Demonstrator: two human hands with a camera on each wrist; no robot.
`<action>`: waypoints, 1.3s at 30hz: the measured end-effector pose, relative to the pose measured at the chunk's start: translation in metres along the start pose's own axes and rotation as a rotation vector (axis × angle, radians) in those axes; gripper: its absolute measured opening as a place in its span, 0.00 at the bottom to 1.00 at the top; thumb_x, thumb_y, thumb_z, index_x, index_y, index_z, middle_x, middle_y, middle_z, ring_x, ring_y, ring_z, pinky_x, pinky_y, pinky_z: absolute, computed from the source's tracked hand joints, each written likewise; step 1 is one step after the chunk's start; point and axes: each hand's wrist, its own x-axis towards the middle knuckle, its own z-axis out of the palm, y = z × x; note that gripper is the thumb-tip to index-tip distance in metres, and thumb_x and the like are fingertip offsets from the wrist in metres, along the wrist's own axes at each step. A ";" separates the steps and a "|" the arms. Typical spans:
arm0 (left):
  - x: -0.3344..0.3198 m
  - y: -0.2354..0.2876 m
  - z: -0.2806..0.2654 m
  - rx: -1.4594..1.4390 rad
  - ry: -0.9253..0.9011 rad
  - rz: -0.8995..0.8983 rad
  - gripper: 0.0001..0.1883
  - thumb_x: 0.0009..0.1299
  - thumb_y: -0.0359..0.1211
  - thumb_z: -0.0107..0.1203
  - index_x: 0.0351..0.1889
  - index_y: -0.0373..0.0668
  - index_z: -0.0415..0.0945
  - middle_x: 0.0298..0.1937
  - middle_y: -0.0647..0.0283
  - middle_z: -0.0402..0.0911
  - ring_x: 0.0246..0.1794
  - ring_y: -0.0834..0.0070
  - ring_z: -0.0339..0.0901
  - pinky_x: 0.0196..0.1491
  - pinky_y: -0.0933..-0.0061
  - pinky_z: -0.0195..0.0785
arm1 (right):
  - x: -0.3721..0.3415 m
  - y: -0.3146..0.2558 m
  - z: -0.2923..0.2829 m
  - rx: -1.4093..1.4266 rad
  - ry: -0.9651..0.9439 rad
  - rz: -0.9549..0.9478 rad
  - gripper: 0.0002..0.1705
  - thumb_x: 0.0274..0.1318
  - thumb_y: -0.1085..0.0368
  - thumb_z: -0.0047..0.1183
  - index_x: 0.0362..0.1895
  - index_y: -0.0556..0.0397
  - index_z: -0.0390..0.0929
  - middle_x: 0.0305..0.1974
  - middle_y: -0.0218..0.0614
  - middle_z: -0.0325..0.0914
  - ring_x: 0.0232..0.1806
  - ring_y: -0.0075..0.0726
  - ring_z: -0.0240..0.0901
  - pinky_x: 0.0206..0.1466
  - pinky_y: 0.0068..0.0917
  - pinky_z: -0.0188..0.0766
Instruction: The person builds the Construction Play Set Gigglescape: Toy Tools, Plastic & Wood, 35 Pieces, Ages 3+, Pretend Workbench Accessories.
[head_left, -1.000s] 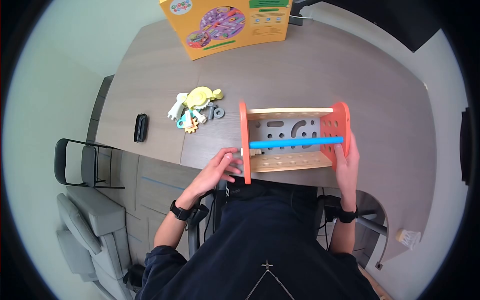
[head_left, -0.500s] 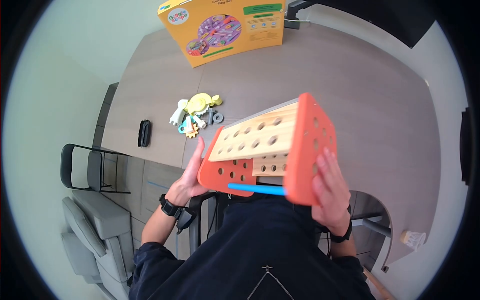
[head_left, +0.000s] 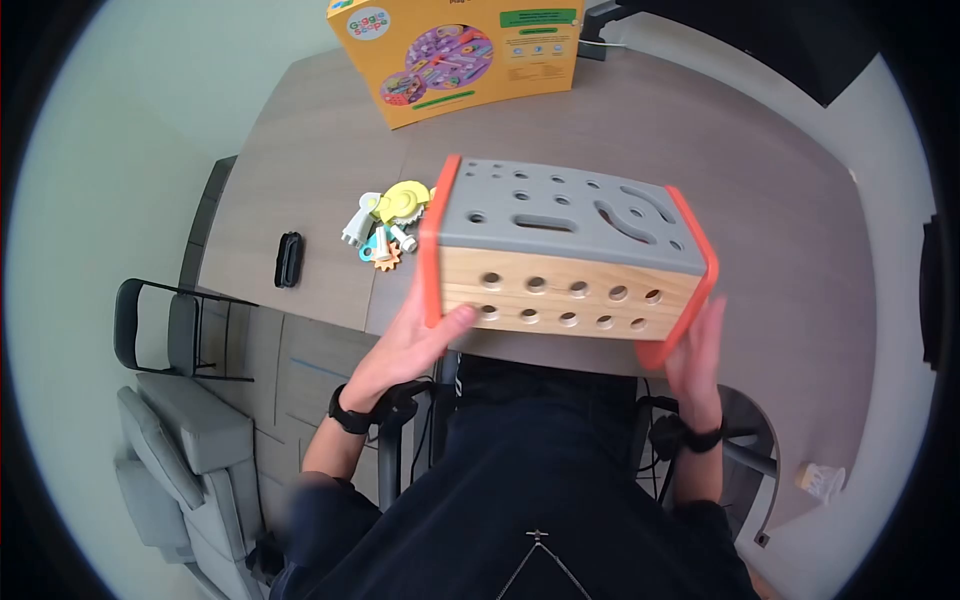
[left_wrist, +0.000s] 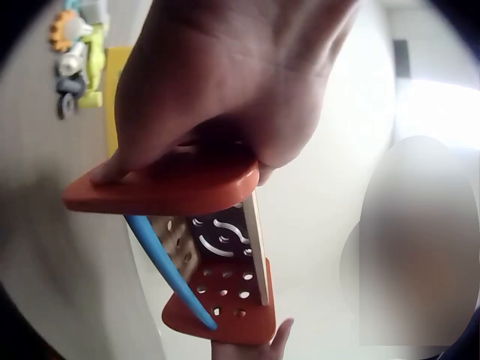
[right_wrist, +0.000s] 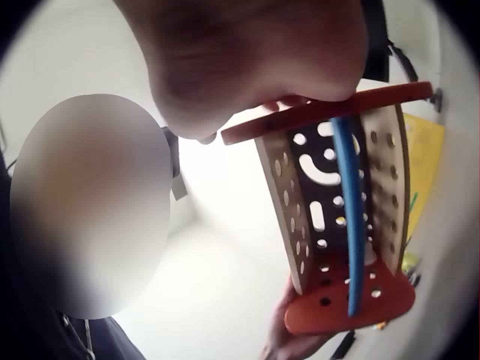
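A toy toolbox [head_left: 570, 290] is lifted over the near table edge, its grey slotted panel facing up and a wooden side with two rows of holes toward me. My left hand [head_left: 408, 335] grips the left red end panel [head_left: 432, 260], thumb on the near side. Against the outside of the right red end panel [head_left: 697, 225] rests my right hand [head_left: 694, 355], its fingers fairly straight. From below, both wrist views show the blue rod handle [right_wrist: 349, 202] spanning the open side. The head view hides that rod behind the box.
Left of the toolbox lies a pile of toy parts with a yellow gear-like piece [head_left: 404, 202], pale bolts and an orange gear [head_left: 386, 258]. A black case [head_left: 288, 260] sits farther left. At the back stands a yellow carton [head_left: 480, 65]. A monitor [head_left: 760, 45] is at back right.
The toolbox has been picked up and turned over, so its grey panel now faces up instead of its open side. The left hand has moved from beside the end panel to gripping it.
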 end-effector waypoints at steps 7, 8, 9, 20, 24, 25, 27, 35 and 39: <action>0.046 -0.033 0.013 0.423 -0.123 0.157 0.59 0.78 0.37 0.65 0.88 0.36 0.24 0.91 0.39 0.27 0.92 0.47 0.30 0.89 0.52 0.36 | 0.052 0.012 0.001 -0.071 0.223 -0.104 0.37 0.88 0.42 0.29 0.81 0.56 0.61 0.76 0.42 0.69 0.79 0.37 0.63 0.81 0.40 0.59; 0.049 -0.037 0.014 0.428 -0.133 0.135 0.59 0.78 0.36 0.65 0.88 0.36 0.24 0.91 0.39 0.26 0.92 0.46 0.30 0.89 0.52 0.35 | 0.055 0.019 0.001 -0.109 0.226 -0.145 0.36 0.87 0.43 0.30 0.81 0.56 0.61 0.75 0.42 0.69 0.78 0.37 0.63 0.81 0.40 0.59; 0.052 -0.043 0.014 0.404 -0.131 0.106 0.58 0.79 0.35 0.64 0.88 0.36 0.24 0.91 0.39 0.26 0.92 0.47 0.30 0.89 0.53 0.35 | 0.058 0.024 0.000 -0.148 0.228 -0.186 0.35 0.87 0.44 0.31 0.81 0.56 0.61 0.75 0.42 0.69 0.78 0.37 0.63 0.81 0.40 0.59; 0.055 -0.072 0.016 0.314 -0.033 0.105 0.56 0.79 0.28 0.61 0.89 0.38 0.24 0.91 0.40 0.32 0.92 0.50 0.32 0.88 0.55 0.37 | 0.075 0.064 -0.010 -0.222 0.210 -0.333 0.41 0.79 0.42 0.39 0.82 0.58 0.58 0.76 0.46 0.66 0.79 0.41 0.61 0.82 0.43 0.57; 0.047 -0.067 0.015 0.246 -0.026 0.077 0.54 0.74 0.19 0.53 0.89 0.41 0.23 0.91 0.39 0.36 0.92 0.49 0.36 0.87 0.53 0.42 | 0.077 0.072 -0.011 -0.205 0.215 -0.297 0.41 0.79 0.42 0.38 0.82 0.57 0.58 0.76 0.46 0.66 0.79 0.42 0.61 0.82 0.43 0.57; 0.046 -0.068 0.014 0.235 -0.025 0.067 0.55 0.73 0.17 0.50 0.89 0.42 0.23 0.91 0.39 0.38 0.92 0.49 0.37 0.87 0.52 0.43 | 0.078 0.072 -0.012 -0.210 0.212 -0.288 0.41 0.79 0.42 0.38 0.82 0.57 0.58 0.76 0.46 0.66 0.79 0.42 0.61 0.82 0.43 0.57; 0.046 -0.072 0.007 0.268 0.007 0.171 0.53 0.69 0.15 0.46 0.90 0.44 0.31 0.90 0.42 0.43 0.90 0.49 0.47 0.86 0.53 0.48 | 0.080 0.071 -0.013 -0.221 0.206 -0.275 0.41 0.79 0.42 0.38 0.82 0.57 0.57 0.76 0.46 0.66 0.79 0.42 0.62 0.81 0.43 0.57; 0.051 -0.074 -0.045 0.977 0.509 0.266 0.16 0.75 0.26 0.59 0.60 0.41 0.79 0.55 0.53 0.78 0.54 0.53 0.76 0.57 0.50 0.70 | 0.081 0.067 -0.026 -0.366 0.146 -0.285 0.41 0.79 0.42 0.36 0.82 0.58 0.57 0.75 0.46 0.66 0.78 0.40 0.62 0.81 0.41 0.56; 0.051 -0.084 -0.065 1.195 0.596 0.186 0.17 0.73 0.30 0.65 0.60 0.41 0.80 0.54 0.53 0.78 0.53 0.54 0.75 0.56 0.51 0.70 | 0.081 0.066 -0.026 -0.388 0.137 -0.303 0.41 0.79 0.42 0.36 0.82 0.60 0.57 0.76 0.46 0.66 0.78 0.40 0.61 0.82 0.40 0.56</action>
